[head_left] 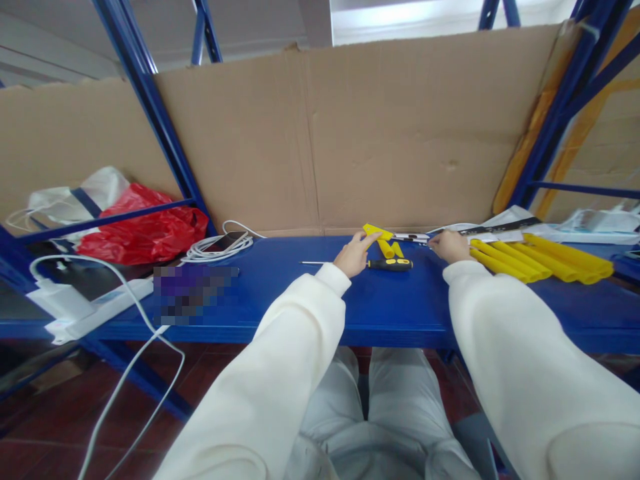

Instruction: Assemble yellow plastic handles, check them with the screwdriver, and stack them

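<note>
On the blue shelf, my left hand has its fingers at a flat yellow piece, with the index finger stretched along it. A thin metal-and-white part runs from beside this piece toward my right hand. The right hand's fingertips are pinched together near the far end of that part; what is between them is too small to make out. Smaller yellow pieces lie between the hands. Closer to me rests a screwdriver with a black and yellow handle, its shaft partly hidden behind my left hand.
Several yellow tubes lie to the right, before white packets. Leftward are a coiled white cable, a red plastic bag and a power strip with a plugged-in charger. A cardboard sheet stands behind the blue shelf.
</note>
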The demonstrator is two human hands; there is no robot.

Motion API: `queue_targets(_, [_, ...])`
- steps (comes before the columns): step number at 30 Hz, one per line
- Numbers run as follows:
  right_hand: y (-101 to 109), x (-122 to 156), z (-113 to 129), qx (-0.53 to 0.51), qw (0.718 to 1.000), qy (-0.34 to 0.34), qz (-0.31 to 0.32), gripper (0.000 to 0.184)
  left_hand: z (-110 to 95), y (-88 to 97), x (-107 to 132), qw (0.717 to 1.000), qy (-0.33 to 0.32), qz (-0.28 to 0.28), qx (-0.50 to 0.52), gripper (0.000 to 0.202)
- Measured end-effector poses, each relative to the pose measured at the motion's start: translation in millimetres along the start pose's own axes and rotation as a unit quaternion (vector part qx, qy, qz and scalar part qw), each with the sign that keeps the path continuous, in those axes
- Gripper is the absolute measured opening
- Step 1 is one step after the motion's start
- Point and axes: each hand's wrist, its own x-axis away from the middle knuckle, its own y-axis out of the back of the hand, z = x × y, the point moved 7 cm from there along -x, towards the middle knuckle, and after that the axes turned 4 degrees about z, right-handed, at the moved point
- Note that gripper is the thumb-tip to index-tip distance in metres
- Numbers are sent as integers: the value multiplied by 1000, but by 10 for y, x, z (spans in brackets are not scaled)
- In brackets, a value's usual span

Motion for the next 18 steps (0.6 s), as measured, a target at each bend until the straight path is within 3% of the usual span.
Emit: queue_targets(18, [-107,58,81,37,995,-12,96,34,-46,-2,9,1000,-1,19,-14,71])
